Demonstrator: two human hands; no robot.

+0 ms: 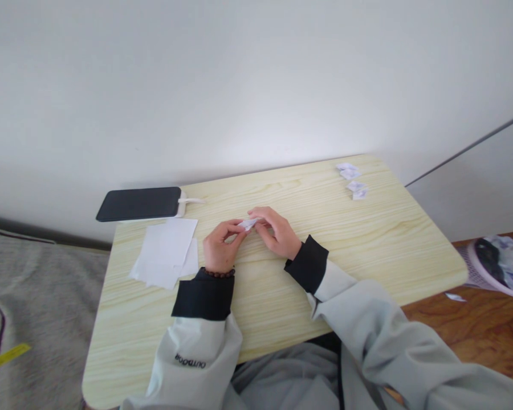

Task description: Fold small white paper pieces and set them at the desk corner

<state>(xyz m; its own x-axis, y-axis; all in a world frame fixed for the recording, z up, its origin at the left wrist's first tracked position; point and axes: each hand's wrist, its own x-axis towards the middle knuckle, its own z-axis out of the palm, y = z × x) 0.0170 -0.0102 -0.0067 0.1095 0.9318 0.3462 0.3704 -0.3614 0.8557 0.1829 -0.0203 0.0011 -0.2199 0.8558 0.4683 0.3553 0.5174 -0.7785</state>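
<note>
Over the middle of the light wooden table (pixel 260 307), a small piece of folded white paper (pixel 248 224) is held between both hands. My left hand (pixel 220 246) pinches its left side with thumb and fingertips. On its right side, the thumb and fingers of my right hand (pixel 279 232) are closed on it too. The exact shape of the fold is partly hidden by the fingers. Left of my left hand lies a loose pile of white paper sheets (pixel 165 250). Several small folded paper pieces (pixel 351 181) rest near the table's far right corner.
A dark phone (pixel 140 204) with a white cable (pixel 193 200) lies at the far left edge. The white wall (pixel 256 85) stands right behind the table. On the floor at right is a pink wastebasket (pixel 481 269) full of crumpled matter, with a paper scrap (pixel 455 297) beside it.
</note>
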